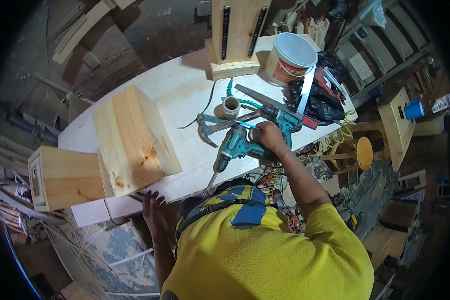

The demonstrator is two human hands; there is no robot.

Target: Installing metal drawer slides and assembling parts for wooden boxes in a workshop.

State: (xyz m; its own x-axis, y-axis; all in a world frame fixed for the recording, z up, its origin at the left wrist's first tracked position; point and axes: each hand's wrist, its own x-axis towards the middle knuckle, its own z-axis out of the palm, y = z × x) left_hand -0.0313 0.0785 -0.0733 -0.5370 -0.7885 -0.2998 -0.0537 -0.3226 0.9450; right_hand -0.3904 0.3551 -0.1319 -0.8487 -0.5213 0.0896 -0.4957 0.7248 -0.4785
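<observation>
My right hand is closed on a slim blue pencil, which points left from the fingers. Just beneath and beside that hand lie two teal cordless drills, a nearer drill with a long bit past the table's front edge and a farther drill. A claw hammer rests left of the pencil's tip, near a small round pot. Low at the front edge, my left hand has its fingers apart and holds nothing. It is close to a large pale wooden box on the table.
A drawer-like wooden box stands at the left end of the white table. At the back are an upright wooden piece with dark runners, a white bucket and black plastic bags. A yellow coiled hose hangs at the right.
</observation>
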